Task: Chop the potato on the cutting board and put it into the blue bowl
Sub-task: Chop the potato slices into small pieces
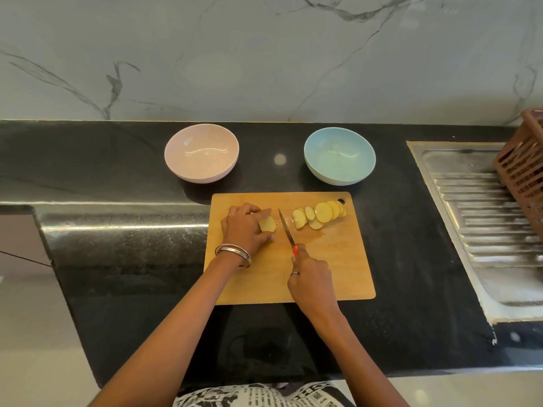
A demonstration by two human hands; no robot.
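Left hand (245, 227): fingers curled over uncut potato piece (267, 224), pinning it to cutting board (332, 268) at left-centre. Right hand (311, 277): clenched around red handle of knife (286, 230), blade pointing away from body, just right of potato piece, tip near board surface. Cut slices (318, 214): overlapping row at far right of board, near hanging hole. Blue bowl (340, 155): on black tabletop (117, 289) beyond board, right side, no potato visible inside. Pink bowl (201, 157): beyond board, left side. Steel sink drainboard (482, 218) and brown basket (526, 168): far right.
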